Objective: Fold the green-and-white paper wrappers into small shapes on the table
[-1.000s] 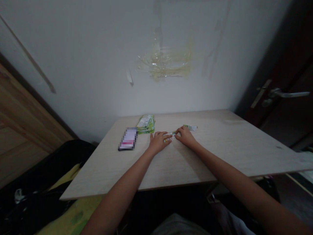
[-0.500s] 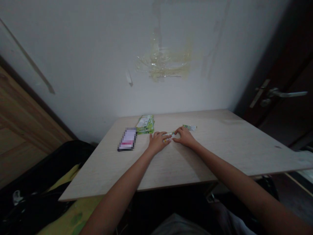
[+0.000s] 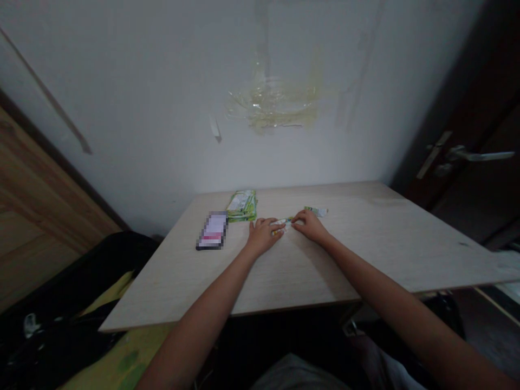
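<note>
On the table, a narrow strip of green-and-white printed packet (image 3: 287, 221) lies between my two hands, with a bit of yellow at its near edge. My left hand (image 3: 262, 234) rests over its left end, the fingers and thumb pressing it from either side. At the right end, my right hand (image 3: 309, 225) pinches it between thumb and fingertips. The fingers hide part of the strip. Just behind my right hand lies another narrow green-and-white strip (image 3: 317, 212). A stack of flat green-and-white packets (image 3: 242, 206) sits behind my left hand, to its left.
A phone (image 3: 212, 231) with a blurred, lit screen lies on the pale wooden table (image 3: 179, 287), left of my left hand. The wall (image 3: 162, 108) stands at the table's back edge. Dark bags and yellow cloth (image 3: 134, 352) are below the left side; a door handle (image 3: 483, 155) is at right.
My right thumb and fingertips have drawn closer together at the right end of the strip, and that hand has shifted slightly right. My left hand stays in place.
</note>
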`<state>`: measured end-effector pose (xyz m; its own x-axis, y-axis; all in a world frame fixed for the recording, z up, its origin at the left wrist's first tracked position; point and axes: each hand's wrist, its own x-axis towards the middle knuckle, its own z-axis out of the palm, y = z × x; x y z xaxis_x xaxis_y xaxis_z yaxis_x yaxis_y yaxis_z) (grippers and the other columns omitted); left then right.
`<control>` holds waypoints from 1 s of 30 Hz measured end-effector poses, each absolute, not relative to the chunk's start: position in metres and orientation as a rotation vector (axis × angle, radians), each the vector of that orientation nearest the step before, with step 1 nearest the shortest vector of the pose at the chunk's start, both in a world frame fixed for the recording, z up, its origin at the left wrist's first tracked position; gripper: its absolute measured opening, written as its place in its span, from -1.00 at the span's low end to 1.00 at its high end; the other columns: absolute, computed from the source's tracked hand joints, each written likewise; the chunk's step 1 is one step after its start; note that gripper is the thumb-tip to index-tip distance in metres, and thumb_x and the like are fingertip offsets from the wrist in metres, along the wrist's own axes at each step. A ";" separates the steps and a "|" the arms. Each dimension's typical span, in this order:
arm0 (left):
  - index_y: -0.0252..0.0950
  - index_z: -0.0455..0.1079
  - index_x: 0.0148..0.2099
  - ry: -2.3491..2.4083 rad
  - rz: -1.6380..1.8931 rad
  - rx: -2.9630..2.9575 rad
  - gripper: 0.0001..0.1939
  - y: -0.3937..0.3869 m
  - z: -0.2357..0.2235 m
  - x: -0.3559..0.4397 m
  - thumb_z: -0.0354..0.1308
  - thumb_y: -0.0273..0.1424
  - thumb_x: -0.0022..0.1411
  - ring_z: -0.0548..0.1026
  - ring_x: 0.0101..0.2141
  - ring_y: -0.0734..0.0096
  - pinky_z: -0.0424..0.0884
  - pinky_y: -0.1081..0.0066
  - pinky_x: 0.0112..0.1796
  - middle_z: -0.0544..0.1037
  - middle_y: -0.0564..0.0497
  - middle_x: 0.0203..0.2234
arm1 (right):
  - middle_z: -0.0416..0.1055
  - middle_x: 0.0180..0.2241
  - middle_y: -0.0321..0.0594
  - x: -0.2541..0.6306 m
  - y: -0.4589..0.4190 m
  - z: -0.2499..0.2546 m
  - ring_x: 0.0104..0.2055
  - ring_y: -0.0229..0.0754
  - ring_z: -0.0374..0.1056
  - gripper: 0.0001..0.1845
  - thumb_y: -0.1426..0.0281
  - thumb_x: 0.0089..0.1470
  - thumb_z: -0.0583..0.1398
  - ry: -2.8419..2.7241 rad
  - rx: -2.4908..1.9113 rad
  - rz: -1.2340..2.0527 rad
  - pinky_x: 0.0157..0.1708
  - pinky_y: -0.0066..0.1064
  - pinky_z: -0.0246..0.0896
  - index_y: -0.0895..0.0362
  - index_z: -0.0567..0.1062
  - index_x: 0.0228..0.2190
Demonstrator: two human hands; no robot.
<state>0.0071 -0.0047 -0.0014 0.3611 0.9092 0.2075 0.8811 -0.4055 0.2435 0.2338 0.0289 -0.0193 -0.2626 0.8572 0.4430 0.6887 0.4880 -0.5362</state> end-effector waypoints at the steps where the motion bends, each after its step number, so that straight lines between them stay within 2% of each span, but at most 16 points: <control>1: 0.24 0.43 0.14 1.663 0.485 2.514 -0.63 -0.005 -0.002 0.007 -0.01 -0.02 0.37 0.23 0.19 0.11 0.05 -0.03 0.21 0.40 0.19 0.21 | 0.50 -0.22 -0.12 0.235 0.031 -0.020 -0.07 -0.08 0.35 -0.89 0.39 0.07 0.29 -2.029 -1.251 0.323 0.05 -0.20 0.19 0.13 0.64 -0.34; 9: 0.18 0.48 0.11 1.675 0.574 2.553 -0.64 -0.003 -0.006 0.005 0.01 -0.01 0.36 0.28 0.11 0.13 0.13 0.09 0.16 0.46 0.16 0.14 | 0.52 -0.14 -0.06 0.231 0.024 -0.018 -0.08 -0.08 0.41 -0.88 0.35 0.03 0.34 -1.991 -1.209 0.450 0.05 -0.21 0.25 0.15 0.66 -0.39; 13: 0.18 0.48 0.12 1.677 0.549 2.547 -0.64 -0.004 -0.004 0.006 0.00 -0.03 0.37 0.29 0.11 0.14 0.14 0.11 0.15 0.45 0.16 0.15 | 0.49 -0.10 -0.05 0.230 0.021 -0.016 -0.03 -0.06 0.38 -0.89 0.36 0.04 0.33 -2.011 -1.260 0.391 0.10 -0.19 0.22 0.12 0.67 -0.38; 18: 0.20 0.47 0.12 1.675 0.530 2.531 -0.64 -0.005 -0.001 0.006 0.02 -0.02 0.36 0.27 0.14 0.13 0.12 0.10 0.15 0.43 0.17 0.18 | 0.46 -0.11 -0.03 0.230 0.026 -0.018 -0.03 -0.05 0.36 -0.88 0.40 0.07 0.32 -2.010 -1.340 0.289 0.11 -0.19 0.20 0.12 0.69 -0.34; 26: 0.19 0.49 0.09 1.635 0.578 2.531 -0.66 0.000 -0.006 0.004 0.04 -0.03 0.36 0.27 0.14 0.10 0.12 0.07 0.13 0.45 0.16 0.16 | 0.46 -0.15 -0.04 0.232 0.034 -0.024 -0.08 -0.09 0.35 -0.80 0.32 0.18 0.26 -2.021 -1.351 0.195 0.04 -0.25 0.24 0.13 0.69 -0.28; 30: 0.20 0.49 0.09 1.639 0.579 2.521 -0.67 0.002 -0.008 0.004 0.06 -0.04 0.35 0.28 0.13 0.06 0.13 0.04 0.11 0.46 0.15 0.16 | 0.46 -0.16 -0.03 0.233 0.037 -0.025 -0.10 -0.11 0.37 -0.78 0.35 0.22 0.23 -2.024 -1.370 0.190 0.03 -0.27 0.24 0.15 0.68 -0.23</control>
